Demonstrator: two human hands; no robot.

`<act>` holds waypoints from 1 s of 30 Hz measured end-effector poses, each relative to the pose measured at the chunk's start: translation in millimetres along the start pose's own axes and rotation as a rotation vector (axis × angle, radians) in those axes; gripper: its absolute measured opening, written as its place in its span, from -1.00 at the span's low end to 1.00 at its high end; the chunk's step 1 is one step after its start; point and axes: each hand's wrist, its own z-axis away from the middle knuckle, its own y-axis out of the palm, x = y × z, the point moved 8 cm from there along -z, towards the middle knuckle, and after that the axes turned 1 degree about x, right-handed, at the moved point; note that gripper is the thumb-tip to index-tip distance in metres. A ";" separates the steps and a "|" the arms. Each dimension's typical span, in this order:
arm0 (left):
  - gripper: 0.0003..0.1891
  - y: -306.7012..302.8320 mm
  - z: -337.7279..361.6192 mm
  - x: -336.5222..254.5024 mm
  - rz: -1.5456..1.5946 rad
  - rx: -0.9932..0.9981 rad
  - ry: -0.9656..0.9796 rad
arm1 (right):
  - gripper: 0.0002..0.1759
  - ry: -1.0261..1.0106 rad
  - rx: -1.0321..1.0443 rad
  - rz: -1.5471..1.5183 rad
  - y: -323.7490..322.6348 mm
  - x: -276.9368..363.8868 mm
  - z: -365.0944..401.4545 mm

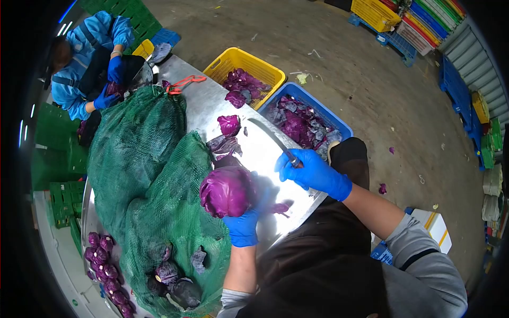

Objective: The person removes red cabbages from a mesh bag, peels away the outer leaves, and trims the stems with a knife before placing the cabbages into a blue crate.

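My left hand (242, 228), in a blue glove, grips a shiny red cabbage (227, 192) from below, over the metal table (204, 108). To its right my right hand (307, 169), also blue-gloved, is closed round the dark handle of a knife (273, 139). The knife's long curved blade points up and left over the table, apart from the cabbage. Loose purple cabbage leaves (225, 146) lie just behind the cabbage, and another purple piece (229, 125) rests farther back.
Green mesh sacks (143, 143) cover the table's left side, with several cabbages at the near opening. Trimmed cabbages (108, 270) line the left edge. A yellow crate (233, 61) and a blue crate (318, 108) hold leaves beyond the table. A blue-gloved co-worker (87, 58) handles a cabbage at far left.
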 end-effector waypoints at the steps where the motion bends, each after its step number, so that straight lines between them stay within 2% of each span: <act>1: -0.31 -1.0 -1.5 -2.4 -0.001 0.003 0.002 | -0.65 -0.003 0.002 0.001 2.9 -4.0 0.3; 3: -0.34 -8.8 -5.0 -10.3 -0.010 -0.046 0.048 | -0.49 -0.201 -0.066 0.173 13.1 12.9 -1.0; 4: -0.34 -7.0 -3.5 -10.8 -0.012 -0.042 0.050 | -0.30 -0.196 0.003 0.205 26.8 20.4 -0.9; 6: -0.26 11.6 0.4 -11.1 0.005 0.110 0.052 | -0.22 -0.189 0.007 0.219 37.9 34.9 -1.1; 7: -0.26 27.7 12.5 -5.8 0.005 0.118 0.056 | -0.20 -0.203 -0.012 0.257 39.5 36.2 -3.6; 8: -0.19 52.2 32.4 -2.5 -0.231 0.194 0.127 | -0.20 -0.210 -0.005 0.260 39.8 36.1 -3.7; 9: -0.11 71.0 45.7 -1.5 -0.466 0.268 0.202 | -0.26 -0.198 -0.014 0.084 35.4 34.5 -3.6; 10: 0.05 81.0 57.0 -5.4 -0.630 0.430 0.201 | -0.32 -0.184 -0.024 -0.093 32.1 33.8 -3.7; 11: 0.06 72.4 64.5 -26.4 -0.828 0.450 0.257 | -0.32 -0.190 -0.018 -0.091 33.6 37.9 -2.1; 13: 0.07 75.5 74.2 -49.1 -1.098 0.415 0.410 | -0.59 -0.023 0.094 -0.592 47.1 34.5 2.5; 14: -0.02 77.3 73.8 -51.9 -0.935 0.446 0.450 | -0.66 0.072 -0.041 -0.558 47.6 19.3 1.3; 15: -0.02 78.7 72.5 -49.8 -0.933 0.450 0.464 | -0.66 0.068 -0.029 -0.552 53.4 18.1 -0.3; 17: -0.16 73.2 68.6 -45.2 -0.578 0.496 0.395 | -0.66 0.233 -0.099 -0.388 58.7 0.5 1.9; 18: -0.21 65.8 59.3 -47.6 -0.523 0.359 0.456 | -0.61 0.187 -0.115 -0.370 60.3 -4.4 0.4; 19: -0.25 45.1 51.6 -55.2 -0.327 0.307 0.420 | -0.61 0.188 -0.092 -0.358 64.9 -3.3 -0.3; 21: -0.24 22.5 39.9 -56.7 -0.152 0.363 0.302 | -0.57 0.242 -0.015 -0.566 76.0 -4.6 -1.1; 22: -0.24 17.4 43.0 -58.4 -0.148 0.362 0.318 | -0.58 0.156 0.042 -0.358 70.2 -18.0 -3.9; 23: -0.24 13.0 45.5 -59.3 -0.113 0.358 0.323 | -0.58 0.159 0.062 -0.351 70.3 -40.0 -5.4; 25: -0.24 10.4 54.3 -62.5 -0.068 0.362 0.356 | -0.61 0.533 0.023 -0.427 77.7 -115.5 7.6; 27: -0.21 10.2 63.2 -62.2 -0.001 0.319 0.337 | -0.61 0.544 0.150 -0.205 80.9 -164.2 22.2; 29: -0.23 10.3 75.2 -67.1 0.062 0.301 0.362 | -0.66 0.571 0.175 0.019 67.3 -196.9 28.4; 30: -0.25 11.1 80.0 -66.7 0.151 0.363 0.310 | -0.71 0.566 0.138 0.032 57.3 -195.7 24.8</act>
